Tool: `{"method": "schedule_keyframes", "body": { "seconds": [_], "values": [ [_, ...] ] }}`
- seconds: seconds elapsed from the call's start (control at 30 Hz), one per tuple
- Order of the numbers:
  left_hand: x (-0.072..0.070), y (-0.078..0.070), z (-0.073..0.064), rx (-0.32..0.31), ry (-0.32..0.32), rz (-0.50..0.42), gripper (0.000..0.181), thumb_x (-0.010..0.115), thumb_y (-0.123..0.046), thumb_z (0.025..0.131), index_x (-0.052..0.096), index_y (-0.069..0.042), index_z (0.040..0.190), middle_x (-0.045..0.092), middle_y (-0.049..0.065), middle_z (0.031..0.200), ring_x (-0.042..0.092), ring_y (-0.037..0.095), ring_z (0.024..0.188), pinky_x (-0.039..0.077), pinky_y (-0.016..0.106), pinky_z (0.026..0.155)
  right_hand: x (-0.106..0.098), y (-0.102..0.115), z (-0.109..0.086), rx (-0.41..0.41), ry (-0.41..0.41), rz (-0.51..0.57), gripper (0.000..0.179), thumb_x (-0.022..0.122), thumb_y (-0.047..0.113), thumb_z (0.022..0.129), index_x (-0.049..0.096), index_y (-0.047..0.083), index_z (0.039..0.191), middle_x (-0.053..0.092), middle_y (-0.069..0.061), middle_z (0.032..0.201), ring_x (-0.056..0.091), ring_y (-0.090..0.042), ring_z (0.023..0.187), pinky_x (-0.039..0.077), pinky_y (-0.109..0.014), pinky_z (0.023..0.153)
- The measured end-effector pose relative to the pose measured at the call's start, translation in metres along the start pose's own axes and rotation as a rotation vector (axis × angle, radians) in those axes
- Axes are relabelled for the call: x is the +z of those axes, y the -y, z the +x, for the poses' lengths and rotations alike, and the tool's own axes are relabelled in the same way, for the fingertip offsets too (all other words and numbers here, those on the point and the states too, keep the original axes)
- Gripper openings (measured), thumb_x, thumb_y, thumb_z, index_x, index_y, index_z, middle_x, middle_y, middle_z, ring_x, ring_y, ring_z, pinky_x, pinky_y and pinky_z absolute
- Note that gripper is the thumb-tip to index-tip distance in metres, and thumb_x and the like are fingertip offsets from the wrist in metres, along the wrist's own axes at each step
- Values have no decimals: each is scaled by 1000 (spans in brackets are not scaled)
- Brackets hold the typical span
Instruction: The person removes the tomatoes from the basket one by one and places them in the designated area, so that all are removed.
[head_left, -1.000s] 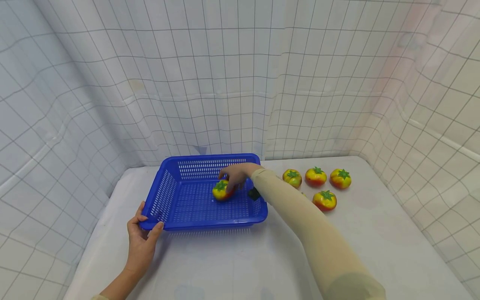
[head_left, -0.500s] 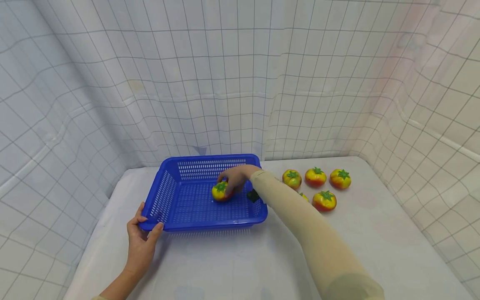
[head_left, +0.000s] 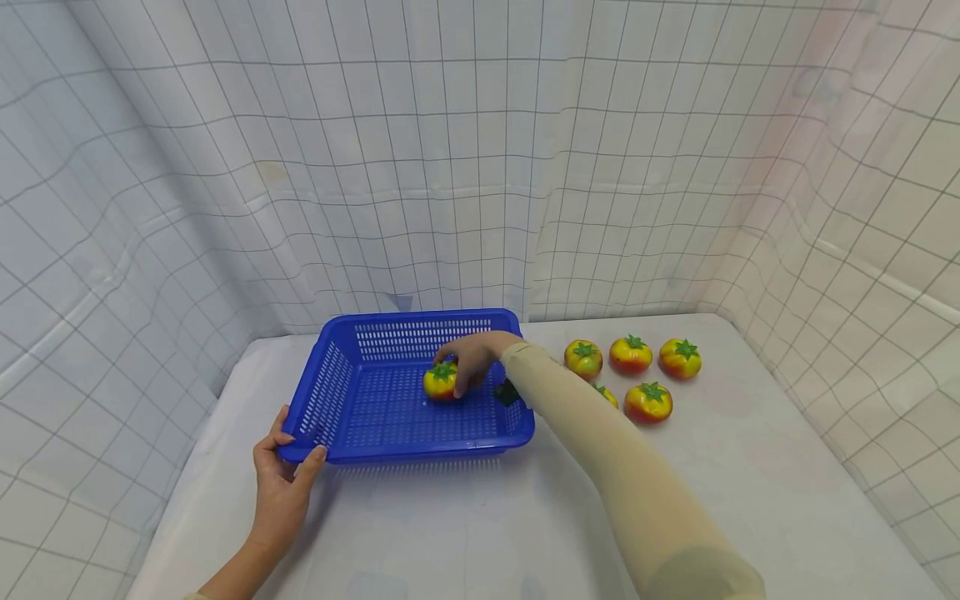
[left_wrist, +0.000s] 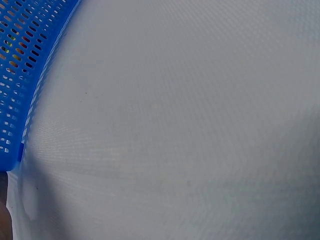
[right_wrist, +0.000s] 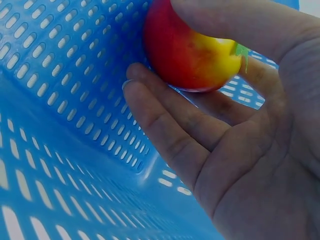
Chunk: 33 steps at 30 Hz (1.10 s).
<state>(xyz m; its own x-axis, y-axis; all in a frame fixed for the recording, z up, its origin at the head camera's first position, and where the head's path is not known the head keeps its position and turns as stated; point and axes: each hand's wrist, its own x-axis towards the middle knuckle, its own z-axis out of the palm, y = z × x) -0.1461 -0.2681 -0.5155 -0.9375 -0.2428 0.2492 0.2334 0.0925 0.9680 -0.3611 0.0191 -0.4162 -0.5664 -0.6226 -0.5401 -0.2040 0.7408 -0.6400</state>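
Note:
A red and yellow tomato [head_left: 439,382] with a green leafy top sits inside the blue plastic basket [head_left: 405,452]. My right hand [head_left: 476,357] reaches over the basket's right side and holds this tomato. In the right wrist view, the thumb and some fingers of my right hand [right_wrist: 240,135] are around the tomato [right_wrist: 192,55], while other fingers extend loosely below it. With thumb and fingers, my left hand [head_left: 282,487] grips the basket's near left corner. The left wrist view shows mostly white cloth, the slotted basket wall [left_wrist: 20,65] and a sliver of fingers.
Several similar tomatoes [head_left: 631,356] stand on the white table [head_left: 750,475] right of the basket. One tomato [head_left: 606,397] is partly hidden by my right sleeve [head_left: 607,450]. White gridded cloth [head_left: 465,167] walls enclose the table at the back and both sides.
The tomato in my right hand has shifted very slightly left inside the basket. My right forearm moved a little, uncovering more of the tomato beside the sleeve. My left hand has stayed put.

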Motion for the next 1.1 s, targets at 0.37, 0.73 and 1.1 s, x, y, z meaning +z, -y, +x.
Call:
{"method": "schedule_keyframes", "body": {
  "seconds": [0.37, 0.73, 1.1],
  "values": [
    [-1, -1, 0, -8, 10, -5, 40, 54, -1, 105, 23, -18, 123, 6, 0, 169, 29, 22, 141, 41, 7, 96, -2, -6, 4, 5, 9, 77, 71, 81, 6, 88, 46, 17, 149, 48, -12, 135, 62, -28, 110, 58, -37, 89],
    [-1, -1, -1, -10, 18, -12, 40, 53, -1, 105, 23, -18, 123, 6, 0, 169, 28, 23, 142, 42, 8, 96, -1, -9, 7, 29, -3, 126, 72, 83, 7, 86, 46, 15, 148, 50, -12, 134, 66, -28, 104, 58, -38, 90],
    [0, 0, 0, -13, 13, -15, 39, 53, -1, 105, 23, -19, 123, 6, -1, 169, 29, 23, 141, 42, 8, 96, -2, -11, 5, 22, -1, 152, 74, 82, 5, 86, 43, 12, 149, 52, -16, 130, 68, -32, 104, 56, -43, 93]
  ]
}}
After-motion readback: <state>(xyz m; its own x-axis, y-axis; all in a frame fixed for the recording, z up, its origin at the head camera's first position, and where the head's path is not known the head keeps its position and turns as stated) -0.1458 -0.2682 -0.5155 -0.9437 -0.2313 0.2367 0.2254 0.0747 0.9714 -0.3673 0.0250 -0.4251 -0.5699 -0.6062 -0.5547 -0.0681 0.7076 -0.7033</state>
